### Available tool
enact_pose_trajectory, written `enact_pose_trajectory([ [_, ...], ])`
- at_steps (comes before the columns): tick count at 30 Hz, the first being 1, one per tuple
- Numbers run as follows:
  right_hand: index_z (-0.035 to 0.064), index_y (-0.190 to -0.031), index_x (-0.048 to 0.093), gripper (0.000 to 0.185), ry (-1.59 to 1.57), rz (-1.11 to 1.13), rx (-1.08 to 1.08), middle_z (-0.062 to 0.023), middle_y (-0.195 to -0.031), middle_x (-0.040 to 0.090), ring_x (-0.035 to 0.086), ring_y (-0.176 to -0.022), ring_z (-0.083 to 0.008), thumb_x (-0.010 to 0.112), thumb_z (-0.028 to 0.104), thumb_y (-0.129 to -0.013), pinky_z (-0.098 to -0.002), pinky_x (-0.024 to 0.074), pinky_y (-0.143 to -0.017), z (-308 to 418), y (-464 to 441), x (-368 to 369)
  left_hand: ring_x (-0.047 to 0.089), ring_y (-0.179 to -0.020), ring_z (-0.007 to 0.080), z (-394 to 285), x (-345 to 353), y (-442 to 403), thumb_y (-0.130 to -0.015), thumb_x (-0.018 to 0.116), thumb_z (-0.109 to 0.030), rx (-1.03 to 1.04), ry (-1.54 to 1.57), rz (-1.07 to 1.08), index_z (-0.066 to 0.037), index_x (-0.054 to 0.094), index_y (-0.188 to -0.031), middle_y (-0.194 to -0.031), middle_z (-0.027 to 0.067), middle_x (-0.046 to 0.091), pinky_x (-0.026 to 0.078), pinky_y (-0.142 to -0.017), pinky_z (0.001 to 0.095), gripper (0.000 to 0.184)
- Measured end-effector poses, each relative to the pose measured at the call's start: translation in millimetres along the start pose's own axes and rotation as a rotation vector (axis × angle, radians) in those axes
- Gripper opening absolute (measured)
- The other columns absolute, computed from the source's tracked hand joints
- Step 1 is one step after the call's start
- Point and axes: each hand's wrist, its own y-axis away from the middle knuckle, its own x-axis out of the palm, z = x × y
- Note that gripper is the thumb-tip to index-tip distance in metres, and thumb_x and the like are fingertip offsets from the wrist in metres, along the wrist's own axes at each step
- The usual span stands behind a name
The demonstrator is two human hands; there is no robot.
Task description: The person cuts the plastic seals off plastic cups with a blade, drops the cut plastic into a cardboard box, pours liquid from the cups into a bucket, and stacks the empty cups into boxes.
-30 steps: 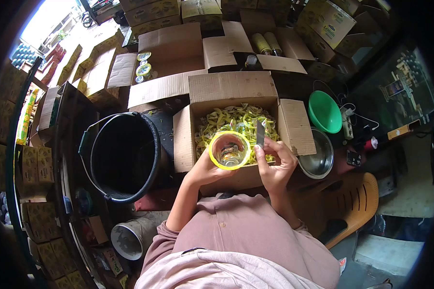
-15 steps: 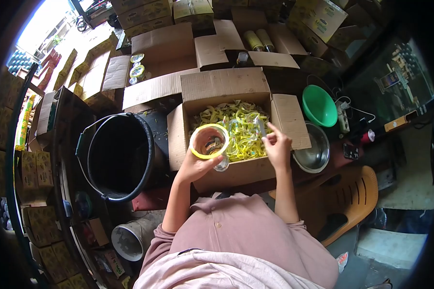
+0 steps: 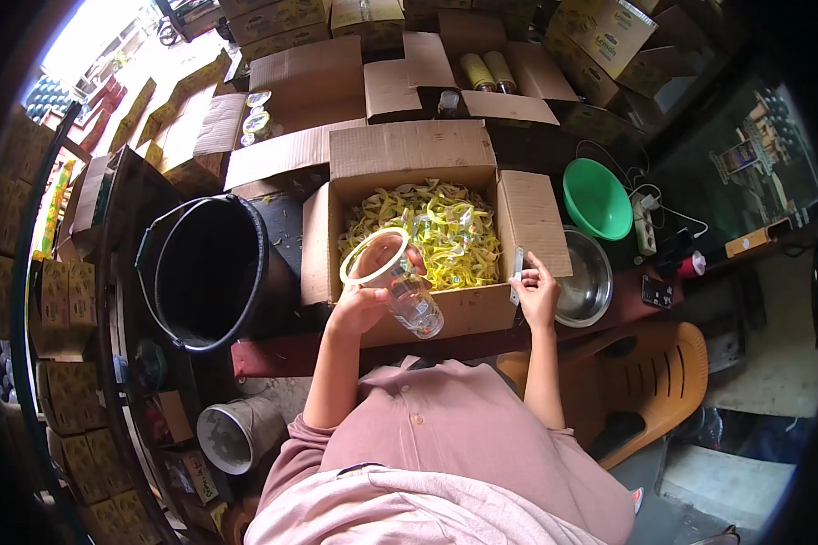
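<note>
My left hand is closed around a clear plastic container with a yellow rim. The container tilts, its round rim facing up and left and its narrow clear end pointing down and right; fingers show through the wall. Pinched in my right hand is a thin, flat grey blade-like strip, held upright near the carton's right front corner. Between and beyond both hands stands an open cardboard carton, filled with tangled yellow plastic strips.
A black bucket stands left of the carton. To the right are a steel bowl, a green bowl and a power strip. More cartons stand behind. An orange chair is at lower right, a white bucket at lower left.
The container in my left hand has turned from rim-on to side-on, its clear end swinging right. My right hand has moved slightly right and down with the strip, away from the yellow strips.
</note>
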Motion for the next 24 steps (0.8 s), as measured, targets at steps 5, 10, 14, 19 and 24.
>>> enact_pose_trajectory([
  [5, 0.0039, -0.107, 0.057, 0.053, 0.345, 0.000, -0.143, -0.0048, -0.074, 0.055, 0.048, -0.059, -0.0136, 0.073, 0.002, -0.057, -0.0260, 0.0435, -0.056, 6.5, -4.9, -13.6, 0.049, -0.097, 0.0231, 10.8, 15.2, 1.4, -0.064, 0.065, -0.020, 0.021, -0.003, -0.031, -0.006, 0.038, -0.118, -0.104, 0.0131, 0.047, 0.045, -0.083, 0.0382, 0.063],
  [10, 0.0050, -0.090, 0.062, 0.030, 0.263, -0.057, -0.251, -0.0049, -0.074, 0.054, 0.051, -0.067, -0.0184, 0.068, 0.002, -0.061, -0.0297, 0.0438, -0.063, 26.5, -8.1, -11.5, 0.050, -0.100, 0.0215, 21.2, 13.1, 5.5, -0.070, 0.060, -0.014, 0.032, -0.089, -0.158, -0.006, 0.038, -0.118, -0.108, 0.0129, 0.050, 0.047, -0.081, 0.0373, 0.054],
  [14, 0.0087, -0.074, 0.064, 0.010, 0.298, -0.026, -0.543, -0.0058, -0.076, 0.056, 0.053, -0.072, -0.0231, 0.064, 0.006, -0.064, -0.0330, 0.0425, -0.068, 47.1, -18.8, 10.4, 0.051, -0.101, 0.0197, 21.8, 12.8, 6.6, -0.075, 0.055, -0.017, 0.036, -0.241, -0.363, -0.006, 0.039, -0.119, -0.108, 0.0101, 0.051, 0.048, -0.077, 0.0358, 0.049],
  [19, 0.0152, -0.121, 0.045, 0.054, 0.530, 0.313, -0.378, -0.0071, -0.084, 0.059, 0.054, -0.086, -0.0245, 0.064, 0.018, -0.071, -0.0428, 0.0328, -0.086, 41.3, -25.9, 54.2, 0.051, -0.097, 0.0158, 17.3, 2.6, 6.7, -0.077, 0.055, -0.015, -0.011, -0.185, -0.514, -0.005, 0.047, -0.112, -0.105, 0.0073, 0.054, 0.046, -0.076, 0.0348, 0.037],
  [24, 0.0126, -0.136, 0.023, 0.071, 0.328, 0.215, -0.499, -0.0153, -0.106, 0.058, 0.050, -0.108, -0.0288, 0.060, 0.032, -0.078, -0.0500, 0.0250, -0.095, 70.4, -5.5, 72.0, 0.048, -0.102, 0.0176, 18.2, -30.2, 2.5, -0.076, 0.056, -0.020, -0.045, -0.008, -0.599, -0.006, 0.049, -0.109, -0.112, 0.0080, 0.050, 0.042, -0.080, 0.0396, 0.036],
])
